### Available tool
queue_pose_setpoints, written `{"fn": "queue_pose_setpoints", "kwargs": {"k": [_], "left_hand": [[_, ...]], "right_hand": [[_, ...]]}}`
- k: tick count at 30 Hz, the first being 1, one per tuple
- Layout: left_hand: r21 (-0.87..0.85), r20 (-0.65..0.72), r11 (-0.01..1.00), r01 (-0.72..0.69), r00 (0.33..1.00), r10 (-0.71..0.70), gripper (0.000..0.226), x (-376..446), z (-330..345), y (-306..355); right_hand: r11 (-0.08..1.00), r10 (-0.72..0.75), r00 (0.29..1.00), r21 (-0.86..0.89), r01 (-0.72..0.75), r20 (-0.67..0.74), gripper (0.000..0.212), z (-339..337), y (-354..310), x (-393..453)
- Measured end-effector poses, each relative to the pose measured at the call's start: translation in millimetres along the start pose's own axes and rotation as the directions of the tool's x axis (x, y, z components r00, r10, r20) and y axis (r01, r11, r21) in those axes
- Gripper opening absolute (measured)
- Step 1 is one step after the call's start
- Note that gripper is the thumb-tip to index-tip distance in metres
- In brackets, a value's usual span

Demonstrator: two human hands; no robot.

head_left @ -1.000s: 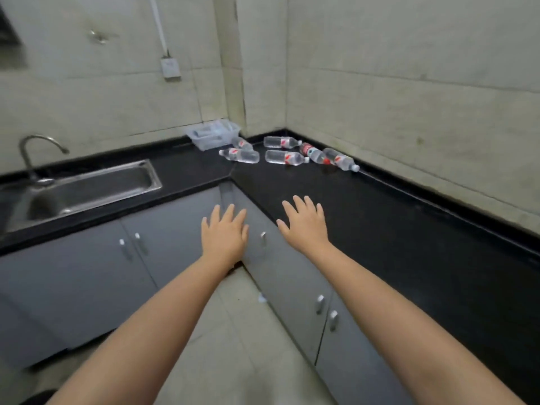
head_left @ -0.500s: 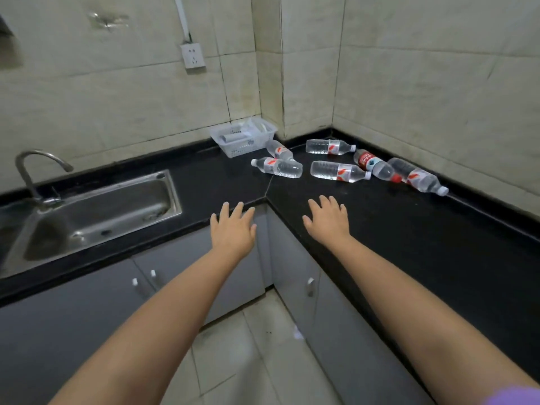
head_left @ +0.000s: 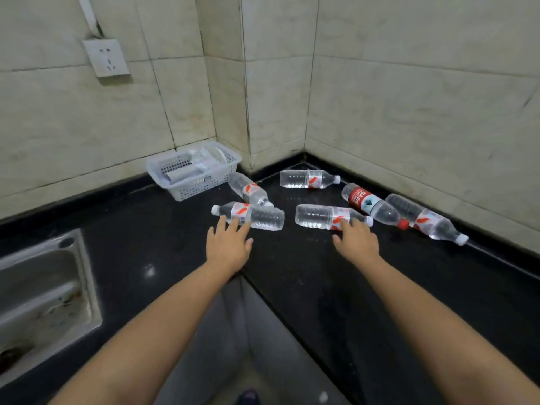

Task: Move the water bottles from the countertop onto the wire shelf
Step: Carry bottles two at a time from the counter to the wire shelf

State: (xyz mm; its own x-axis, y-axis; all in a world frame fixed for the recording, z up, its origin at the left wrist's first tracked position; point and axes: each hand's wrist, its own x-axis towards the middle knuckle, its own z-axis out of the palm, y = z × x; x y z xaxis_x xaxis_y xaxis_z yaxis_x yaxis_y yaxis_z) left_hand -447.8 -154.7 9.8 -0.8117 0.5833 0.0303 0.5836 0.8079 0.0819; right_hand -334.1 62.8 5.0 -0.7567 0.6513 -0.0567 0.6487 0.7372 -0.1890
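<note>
Several clear water bottles lie on their sides in the corner of the black countertop (head_left: 292, 273). My left hand (head_left: 228, 247) is open, its fingertips at the near side of one bottle (head_left: 257, 216) whose cap points left. My right hand (head_left: 356, 242) is open too, fingertips reaching the near side of another bottle (head_left: 324, 217). Behind them lie a bottle by the basket (head_left: 248, 190), one near the wall corner (head_left: 308, 179), one with a red label (head_left: 371, 204) and one at the far right (head_left: 423, 219). No wire shelf is in view.
A white plastic basket (head_left: 193, 171) with papers stands against the left wall. A steel sink (head_left: 43, 296) is set in the counter at the left. A wall socket (head_left: 106, 57) hangs above. Grey cabinet doors (head_left: 222, 331) and floor lie below the counter's inner corner.
Both hands have moved forward over the counter from in front of the cabinets and now reach the two nearest bottles. The view has closed in on the corner.
</note>
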Motion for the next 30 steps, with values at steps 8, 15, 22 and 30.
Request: {"fn": "queue_pose_setpoints", "kwargs": {"k": [8, 15, 22, 30], "left_hand": [[-0.079, 0.086, 0.963, -0.259, 0.960, 0.266, 0.050, 179.6, 42.6, -43.1], [-0.116, 0.082, 0.923, -0.366, 0.923, 0.376, 0.048, 246.2, 90.6, -34.4], [-0.141, -0.038, 0.892, -0.429, 0.903, 0.428, 0.044, 250.4, 102.5, -39.6], [-0.275, 0.093, 0.745, -0.608, 0.754, 0.650, 0.055, 242.6, 97.5, -46.4]], "right_hand": [[0.959, 0.269, 0.958, 0.060, -0.276, 0.104, 0.051, 27.8, -36.2, 135.3], [0.820, 0.529, 0.828, 0.139, -0.556, 0.187, 0.054, 57.1, -40.6, 192.6], [0.736, 0.604, 0.780, 0.260, -0.625, 0.165, 0.052, 66.1, -38.4, 220.4], [0.928, 0.207, 0.941, 0.252, -0.276, 0.268, 0.005, 61.4, -19.7, 201.2]]}}
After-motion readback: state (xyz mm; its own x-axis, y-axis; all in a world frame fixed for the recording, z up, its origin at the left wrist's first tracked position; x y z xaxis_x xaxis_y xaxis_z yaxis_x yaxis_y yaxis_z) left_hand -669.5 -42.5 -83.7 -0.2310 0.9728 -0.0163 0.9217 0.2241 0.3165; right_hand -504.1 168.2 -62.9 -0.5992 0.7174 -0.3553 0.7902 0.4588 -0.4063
